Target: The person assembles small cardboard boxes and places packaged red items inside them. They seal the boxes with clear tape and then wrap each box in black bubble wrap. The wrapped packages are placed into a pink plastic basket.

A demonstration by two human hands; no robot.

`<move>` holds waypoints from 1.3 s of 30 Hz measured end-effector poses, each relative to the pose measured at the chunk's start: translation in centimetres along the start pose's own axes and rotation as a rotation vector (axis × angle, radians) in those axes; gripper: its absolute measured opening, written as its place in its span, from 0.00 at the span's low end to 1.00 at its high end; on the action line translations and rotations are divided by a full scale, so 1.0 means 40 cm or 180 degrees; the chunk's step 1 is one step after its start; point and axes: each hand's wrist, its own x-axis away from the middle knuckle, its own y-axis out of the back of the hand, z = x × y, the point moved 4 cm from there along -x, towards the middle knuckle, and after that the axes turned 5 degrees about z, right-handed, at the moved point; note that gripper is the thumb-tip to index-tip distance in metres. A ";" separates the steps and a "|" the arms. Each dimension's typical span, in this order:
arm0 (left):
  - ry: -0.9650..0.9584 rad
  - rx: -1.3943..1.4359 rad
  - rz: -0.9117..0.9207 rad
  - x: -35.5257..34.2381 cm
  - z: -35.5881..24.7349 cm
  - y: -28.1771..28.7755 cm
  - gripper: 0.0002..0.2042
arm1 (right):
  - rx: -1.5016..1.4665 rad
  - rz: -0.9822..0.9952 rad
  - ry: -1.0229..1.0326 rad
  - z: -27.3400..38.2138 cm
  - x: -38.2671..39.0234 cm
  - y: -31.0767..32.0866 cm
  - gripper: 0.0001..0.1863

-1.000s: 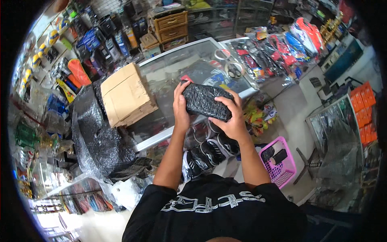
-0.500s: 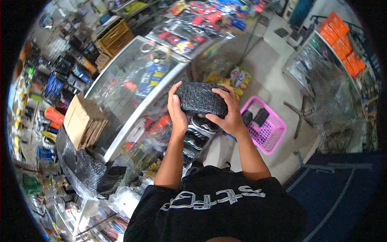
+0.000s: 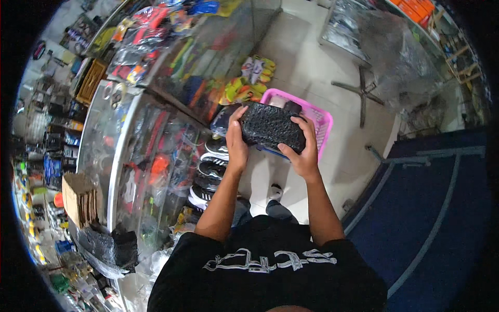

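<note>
Both hands are clamped on a black wrapped parcel (image 3: 273, 131), the left hand (image 3: 236, 143) at its left end and the right hand (image 3: 304, 153) at its right. The parcel is in the air, just above a pink basket (image 3: 323, 120); I judge that it is not set down yet.

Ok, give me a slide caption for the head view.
Both hands, left and right, hold a black bubble-wrapped parcel above a pink plastic basket.

I turned away from the glass table (image 3: 112, 156), which slid off to my left along with the cardboard box (image 3: 80, 197). The black bubble-wrapped parcel (image 3: 273, 132), once above the table, came over the pink basket (image 3: 319, 122) on the floor, and both hands (image 3: 236, 148) travelled with it.
</note>
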 end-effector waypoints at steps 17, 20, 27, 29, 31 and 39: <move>0.2180 0.1234 0.0779 0.076 0.405 -0.298 0.38 | 0.0783 -0.0814 -0.1455 -0.380 0.190 -0.073 0.41; 0.2036 0.1266 0.0972 0.026 0.524 -0.286 0.39 | 0.0666 -0.0590 -0.1405 -0.469 0.210 -0.108 0.38; 0.1362 0.0902 0.2209 -0.020 0.710 -0.252 0.44 | -0.0126 0.0125 -0.1444 -0.724 0.167 -0.091 0.38; 0.1584 0.0955 0.2238 -0.027 0.720 -0.257 0.43 | -0.0541 0.0212 -0.1428 -0.792 0.151 -0.091 0.41; 0.1786 0.1001 0.2268 -0.032 0.768 -0.251 0.43 | -0.0759 0.0549 -0.1610 -0.846 0.131 -0.089 0.46; 0.2538 0.0294 0.2182 -0.045 0.892 -0.251 0.36 | -0.1789 0.0392 -0.3109 -0.963 0.132 -0.159 0.39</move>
